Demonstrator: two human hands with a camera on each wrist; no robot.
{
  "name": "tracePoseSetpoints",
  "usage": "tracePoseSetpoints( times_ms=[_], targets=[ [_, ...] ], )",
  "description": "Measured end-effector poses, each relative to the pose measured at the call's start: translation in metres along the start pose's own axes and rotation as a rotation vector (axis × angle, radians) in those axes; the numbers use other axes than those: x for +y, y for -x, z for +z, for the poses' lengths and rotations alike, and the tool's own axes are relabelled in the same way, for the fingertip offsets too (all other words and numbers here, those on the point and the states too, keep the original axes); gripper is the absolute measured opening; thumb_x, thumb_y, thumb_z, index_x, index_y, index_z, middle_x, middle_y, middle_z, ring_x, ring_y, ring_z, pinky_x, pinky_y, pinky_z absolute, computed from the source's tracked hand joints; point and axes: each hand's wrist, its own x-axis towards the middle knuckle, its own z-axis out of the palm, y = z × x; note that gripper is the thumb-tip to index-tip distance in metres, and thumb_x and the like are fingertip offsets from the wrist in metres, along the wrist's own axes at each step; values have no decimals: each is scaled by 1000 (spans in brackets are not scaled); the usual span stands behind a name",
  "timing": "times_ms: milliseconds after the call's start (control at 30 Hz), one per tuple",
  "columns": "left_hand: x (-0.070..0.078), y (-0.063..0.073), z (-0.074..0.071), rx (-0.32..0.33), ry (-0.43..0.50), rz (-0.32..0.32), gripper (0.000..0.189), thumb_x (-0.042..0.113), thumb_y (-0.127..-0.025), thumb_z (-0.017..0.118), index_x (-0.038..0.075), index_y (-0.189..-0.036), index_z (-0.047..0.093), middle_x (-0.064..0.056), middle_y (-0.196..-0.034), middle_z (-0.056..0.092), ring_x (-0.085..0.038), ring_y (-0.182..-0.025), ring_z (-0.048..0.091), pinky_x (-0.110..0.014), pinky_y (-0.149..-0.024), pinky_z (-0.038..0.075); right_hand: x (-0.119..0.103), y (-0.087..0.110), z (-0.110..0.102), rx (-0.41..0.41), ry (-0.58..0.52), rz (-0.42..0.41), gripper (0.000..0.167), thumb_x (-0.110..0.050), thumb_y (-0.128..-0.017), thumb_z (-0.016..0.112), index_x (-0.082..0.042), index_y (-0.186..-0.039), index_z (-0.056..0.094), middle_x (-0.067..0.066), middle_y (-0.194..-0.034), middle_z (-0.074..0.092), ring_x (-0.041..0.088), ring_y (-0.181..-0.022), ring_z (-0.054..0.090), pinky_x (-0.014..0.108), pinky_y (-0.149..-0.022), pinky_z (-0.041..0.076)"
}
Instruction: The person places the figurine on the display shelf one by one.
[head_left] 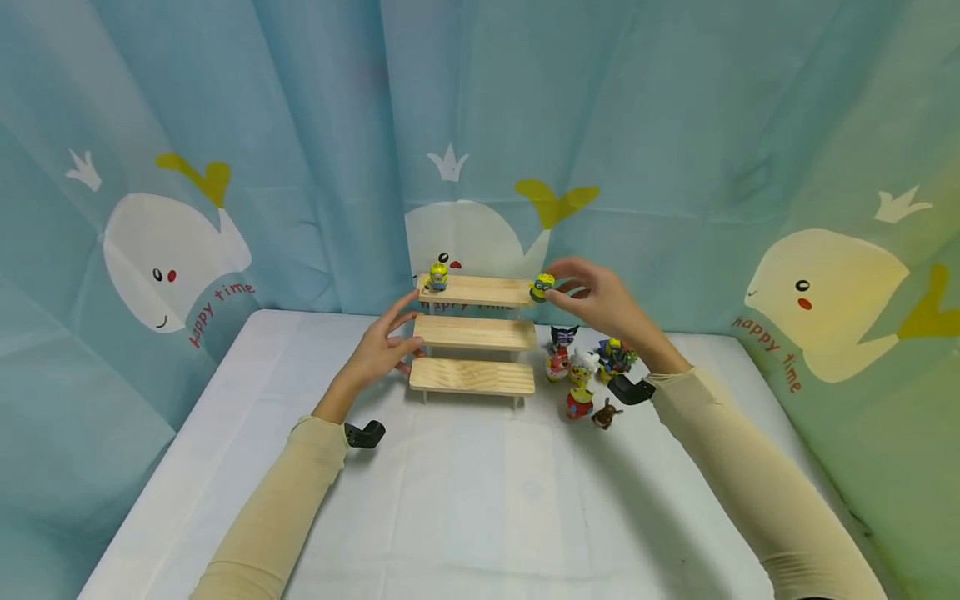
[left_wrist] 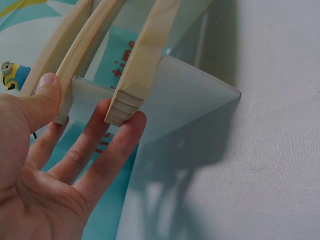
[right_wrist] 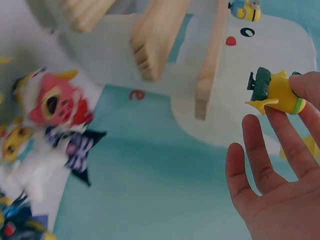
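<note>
A three-tier wooden display stand stands at the back of the table. My left hand holds its left side, the thumb and fingertips against the board ends. In my right hand, thumb and fingers pinch a yellow-and-green minion figurine. That figurine is just off the right end of the top tier, tilted in the right wrist view. Another minion figurine, in blue overalls, stands at the left end of the top tier.
Several toy figurines stand together on the table right of the stand, below my right forearm. A small brown figurine is nearest the front there. A pale blue curtain with whale prints hangs behind the table.
</note>
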Motion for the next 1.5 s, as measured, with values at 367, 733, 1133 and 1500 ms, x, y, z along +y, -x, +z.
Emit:
tracePoseSetpoints(
  times_ms=[367, 733, 1133, 1500],
  targets=[
    [-29, -9, -5, 13, -4, 8, 79, 8, -102, 64, 33, -165, 23, -23, -165, 26, -50, -99, 69, -65, -63, 58, -18, -44, 28, -22, -56, -67, 35, -15, -99, 71, -7, -132, 65, 14, -132, 65, 34, -108, 67, 49, -94, 56],
    [-28, -9, -6, 15, -27, 9, 76, 16, -102, 67, 44, -161, 28, -19, -164, 31, -40, -93, 73, -58, -62, 61, -28, -76, 59, -9, -66, -55, 32, -12, -98, 71, -5, -129, 65, 15, -132, 66, 35, -118, 64, 48, -98, 54],
    [-17, -7, -4, -6, 36, -38, 79, 4, -102, 63, 29, -166, 22, -24, -166, 25, -55, -102, 65, -71, -69, 54, -28, -89, 82, -31, -92, -28, 29, -11, -99, 68, -9, -128, 67, 10, -131, 66, 29, -113, 65, 42, -95, 55],
    [-23, -9, -5, -8, 32, -21, 79, 4, -103, 62, 29, -166, 21, -24, -167, 22, -58, -104, 64, -72, -69, 54, -23, -89, 88, -46, -81, -23, 28, -15, -101, 67, -13, -129, 66, 9, -130, 67, 30, -106, 68, 44, -90, 58]
  ],
)
